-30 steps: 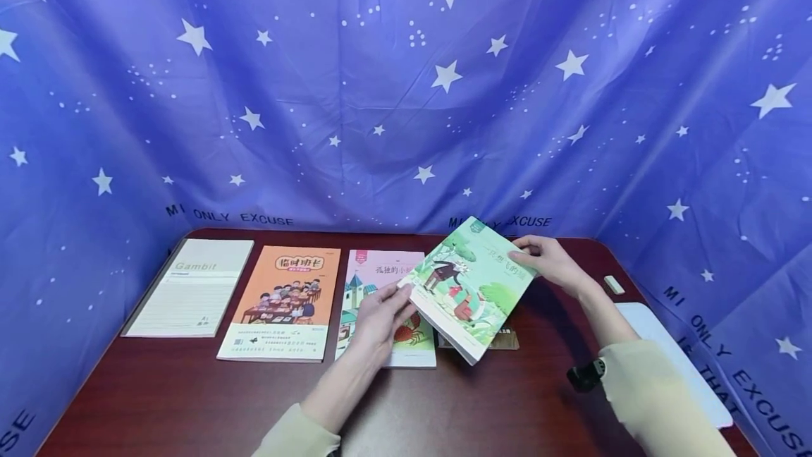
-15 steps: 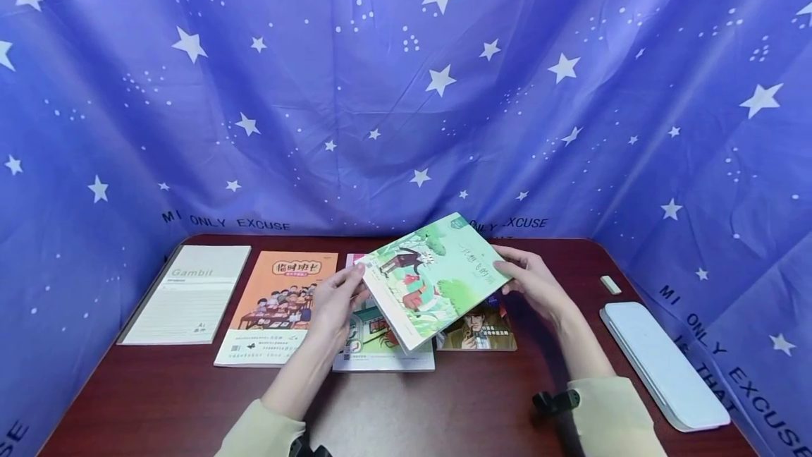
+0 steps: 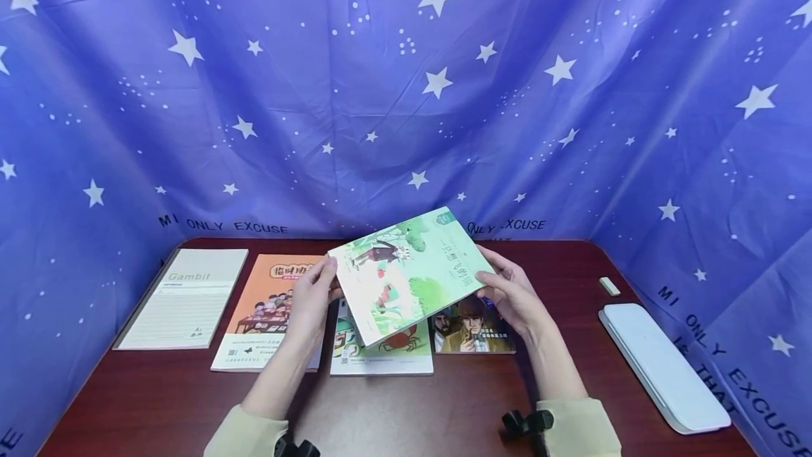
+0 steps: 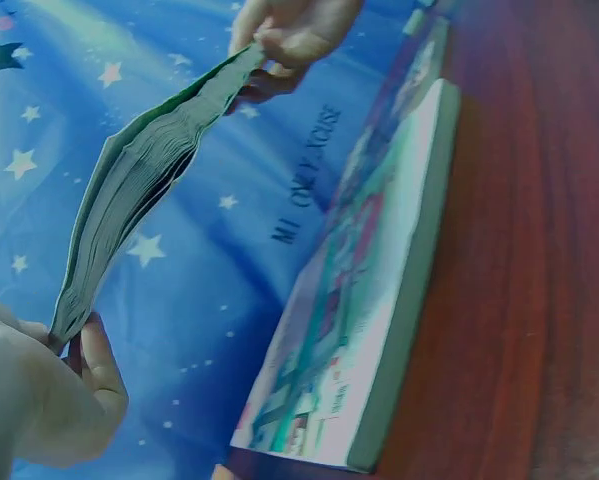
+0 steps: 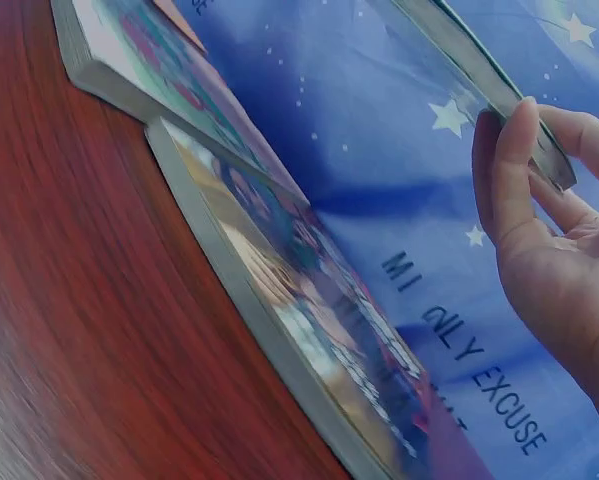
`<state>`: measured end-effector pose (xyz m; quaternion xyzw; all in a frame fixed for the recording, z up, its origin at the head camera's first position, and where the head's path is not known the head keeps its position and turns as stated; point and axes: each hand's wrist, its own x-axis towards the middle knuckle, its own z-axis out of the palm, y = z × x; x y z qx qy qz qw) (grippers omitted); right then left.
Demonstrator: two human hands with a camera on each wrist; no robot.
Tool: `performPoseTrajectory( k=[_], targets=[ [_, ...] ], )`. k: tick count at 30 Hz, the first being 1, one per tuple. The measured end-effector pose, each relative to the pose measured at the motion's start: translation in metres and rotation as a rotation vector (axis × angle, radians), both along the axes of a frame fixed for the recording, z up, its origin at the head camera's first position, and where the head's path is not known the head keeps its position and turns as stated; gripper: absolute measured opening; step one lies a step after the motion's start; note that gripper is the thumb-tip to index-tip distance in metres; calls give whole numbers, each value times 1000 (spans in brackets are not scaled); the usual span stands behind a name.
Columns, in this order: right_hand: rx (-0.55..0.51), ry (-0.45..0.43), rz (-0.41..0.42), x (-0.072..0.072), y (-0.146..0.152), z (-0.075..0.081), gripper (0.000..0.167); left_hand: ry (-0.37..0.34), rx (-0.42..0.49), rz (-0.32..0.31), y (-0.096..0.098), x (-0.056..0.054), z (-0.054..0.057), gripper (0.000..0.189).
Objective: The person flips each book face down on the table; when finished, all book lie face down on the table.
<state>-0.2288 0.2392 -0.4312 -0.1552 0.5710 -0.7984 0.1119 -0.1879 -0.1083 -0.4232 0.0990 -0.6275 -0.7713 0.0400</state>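
A green-covered book (image 3: 412, 273) is held tilted above the table, its cover turned up. My left hand (image 3: 312, 302) pinches its left edge, thumb on top. At the opposite edge, my right hand (image 3: 512, 291) grips it between thumb and fingers. The left wrist view shows the page edges of the book (image 4: 139, 170) slightly fanned between both hands. Below it lie a pink book with a crab (image 3: 400, 362), partly covered, and a dark book with a man in a hat (image 3: 476, 330). Beside the left hand is an orange book (image 3: 260, 323), partly hidden by that hand.
A pale Gambit notebook (image 3: 180, 302) lies at the table's far left. On the right are a white case (image 3: 662, 365) and a small white eraser-like block (image 3: 609, 285). Starry blue curtain (image 3: 380, 90) hangs around the table (image 3: 444, 415) at the back and sides.
Both hands have carried the green book leftward, from over the dark book toward the pink one, turning it somewhat. More of the dark book now shows.
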Motion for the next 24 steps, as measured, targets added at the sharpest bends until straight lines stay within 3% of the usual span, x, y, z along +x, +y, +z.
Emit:
performPoseTrajectory(
  k=[10,17,24],
  targets=[
    [-118,-19,32,3,-9,-11,32,-29,-109,-50,-14,-3,5,56],
    [-58,-8,-14,6,-11,-12,26,-33,-132,-84,-22,-6,1,54],
    [18,10,-76,2,-18,-10,24,-9,-147,-71,-28,-6,4,55]
  ],
)
